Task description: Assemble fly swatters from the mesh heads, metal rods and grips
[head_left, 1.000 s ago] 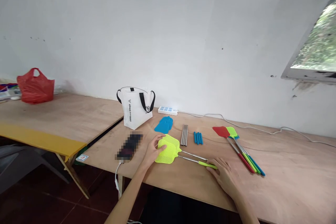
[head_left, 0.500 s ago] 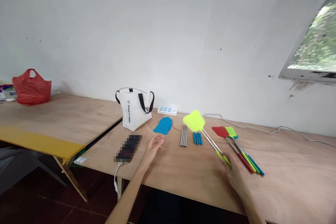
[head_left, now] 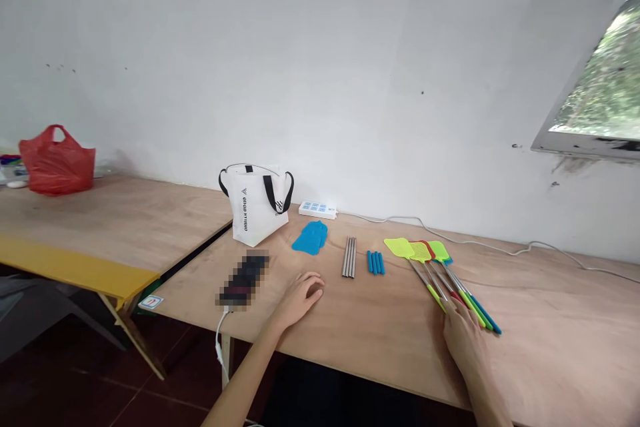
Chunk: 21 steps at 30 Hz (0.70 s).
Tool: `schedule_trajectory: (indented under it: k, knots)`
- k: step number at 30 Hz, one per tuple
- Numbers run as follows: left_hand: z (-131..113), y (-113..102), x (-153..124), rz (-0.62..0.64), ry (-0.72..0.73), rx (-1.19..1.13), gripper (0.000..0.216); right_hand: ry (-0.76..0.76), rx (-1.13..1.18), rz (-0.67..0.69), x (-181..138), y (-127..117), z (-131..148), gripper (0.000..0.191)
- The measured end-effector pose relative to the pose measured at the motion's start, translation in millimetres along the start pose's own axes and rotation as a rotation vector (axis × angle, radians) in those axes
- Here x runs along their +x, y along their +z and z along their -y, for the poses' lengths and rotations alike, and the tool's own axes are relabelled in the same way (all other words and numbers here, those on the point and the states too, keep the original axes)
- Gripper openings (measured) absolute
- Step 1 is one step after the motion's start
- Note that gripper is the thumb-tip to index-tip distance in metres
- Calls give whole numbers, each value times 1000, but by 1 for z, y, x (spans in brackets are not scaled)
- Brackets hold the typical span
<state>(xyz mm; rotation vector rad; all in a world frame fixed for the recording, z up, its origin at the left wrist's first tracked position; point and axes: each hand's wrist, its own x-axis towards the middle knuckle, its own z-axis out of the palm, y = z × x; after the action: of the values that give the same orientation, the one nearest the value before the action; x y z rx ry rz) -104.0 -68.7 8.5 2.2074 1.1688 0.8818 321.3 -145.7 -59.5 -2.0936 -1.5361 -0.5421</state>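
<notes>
My right hand [head_left: 464,337] lies on the wooden table [head_left: 550,333], fingers stretched onto the handle ends of a row of fly swatters. The yellow-green swatter [head_left: 400,248] lies at the left of that row, beside a red swatter [head_left: 426,251] and more green and blue ones. Nothing is in my left hand [head_left: 300,295], which rests open on the table with loosely curved fingers, just right of a phone [head_left: 244,279]. Beyond it lie blue swatter heads [head_left: 311,238], metal rods [head_left: 349,257] and blue handles [head_left: 376,262].
A white tote bag [head_left: 257,203] stands at the back left of this table, with a white power strip [head_left: 317,209] and its cable along the wall. A second table [head_left: 115,227] to the left carries a red plastic bag [head_left: 56,160]. A window [head_left: 605,87] is at the right.
My right hand lifted the yellow-green swatter, swung it right and laid it beside the other swatters. My left hand let go of the swatter head and settled on the table.
</notes>
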Motion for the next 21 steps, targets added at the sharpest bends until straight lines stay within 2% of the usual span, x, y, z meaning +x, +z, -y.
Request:
schedule_trajectory:
  k: [6,12,16,21]
  knots:
    - [1,0,0,8,-6,14,19,69,-17,-17,0,-20,10,42]
    - [-5,-3,-1,16,-9,12,20,213,-131,122,-1,-42,22,34]
    - [-6,-4,-2,10,6,2,21,246,-140,109,-2,-45,27,32]
    - [-6,-4,-2,8,6,-7,21,240,-75,106,-2,-36,25,40]
